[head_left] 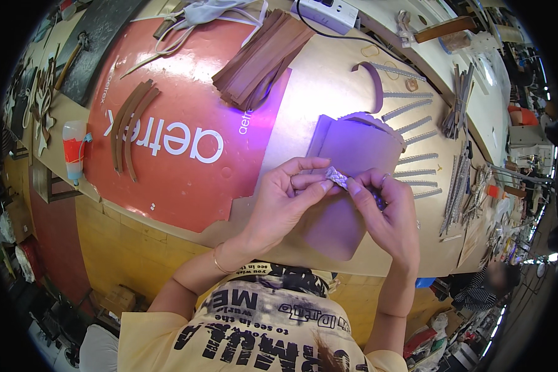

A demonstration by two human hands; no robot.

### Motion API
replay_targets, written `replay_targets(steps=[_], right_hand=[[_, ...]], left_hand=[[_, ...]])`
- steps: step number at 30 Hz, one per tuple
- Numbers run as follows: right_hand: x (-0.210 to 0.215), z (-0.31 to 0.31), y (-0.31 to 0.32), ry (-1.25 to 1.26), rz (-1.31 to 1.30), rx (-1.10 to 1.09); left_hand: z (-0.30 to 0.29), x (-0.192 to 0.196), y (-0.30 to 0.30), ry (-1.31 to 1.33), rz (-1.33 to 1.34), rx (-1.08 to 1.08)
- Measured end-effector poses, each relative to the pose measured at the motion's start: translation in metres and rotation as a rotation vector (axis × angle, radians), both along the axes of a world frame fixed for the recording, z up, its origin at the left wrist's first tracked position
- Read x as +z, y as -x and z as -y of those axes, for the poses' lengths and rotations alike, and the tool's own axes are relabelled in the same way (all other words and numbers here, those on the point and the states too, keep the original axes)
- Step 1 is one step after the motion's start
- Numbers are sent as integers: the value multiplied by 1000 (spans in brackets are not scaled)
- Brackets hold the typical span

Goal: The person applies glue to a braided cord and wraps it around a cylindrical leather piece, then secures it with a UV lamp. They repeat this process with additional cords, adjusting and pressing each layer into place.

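Note:
Between both my hands is a short braided strip [336, 177], pale and grey-brown under a purplish light. My left hand [286, 197] pinches its left end between thumb and fingertips. My right hand [387, 214] is closed on its other end, and the rest of the strip is mostly hidden by those fingers. Below the hands lies a stack of flat brown boards [359, 146] on the table. To the right of the stack, several narrow braided strips [415, 157] lie in a fanned row. A curved brown band [376, 87] rests at their far end.
A red printed sheet [186, 180] covers the table's left part, bearing a bundle of brown strips [263, 59] and curved strips [130, 127]. A bottle [74, 152] stands left. A power strip [328, 12] and its cable are at the back. Another person [490, 285] is at far right.

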State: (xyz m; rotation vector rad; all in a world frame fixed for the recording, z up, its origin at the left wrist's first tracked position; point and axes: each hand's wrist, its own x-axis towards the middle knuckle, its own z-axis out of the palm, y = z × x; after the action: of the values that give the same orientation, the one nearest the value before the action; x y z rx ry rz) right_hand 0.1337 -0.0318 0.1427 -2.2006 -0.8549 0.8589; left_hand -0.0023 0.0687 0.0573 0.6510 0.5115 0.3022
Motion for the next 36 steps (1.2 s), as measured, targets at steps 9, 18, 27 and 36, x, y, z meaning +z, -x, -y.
replay_targets(steps=[9, 18, 27, 36], right_hand=[[-1, 0, 1, 0, 33, 5], [-1, -1, 2, -5, 60, 0], [-2, -2, 2, 6, 59, -23], [-2, -5, 5, 23, 128, 8]], left_hand=[[-1, 2, 0, 24, -12, -5], [-1, 3, 1, -40, -26, -10], [-6, 0, 3, -72, 13, -16], [-6, -5, -5, -37, -50, 14]])
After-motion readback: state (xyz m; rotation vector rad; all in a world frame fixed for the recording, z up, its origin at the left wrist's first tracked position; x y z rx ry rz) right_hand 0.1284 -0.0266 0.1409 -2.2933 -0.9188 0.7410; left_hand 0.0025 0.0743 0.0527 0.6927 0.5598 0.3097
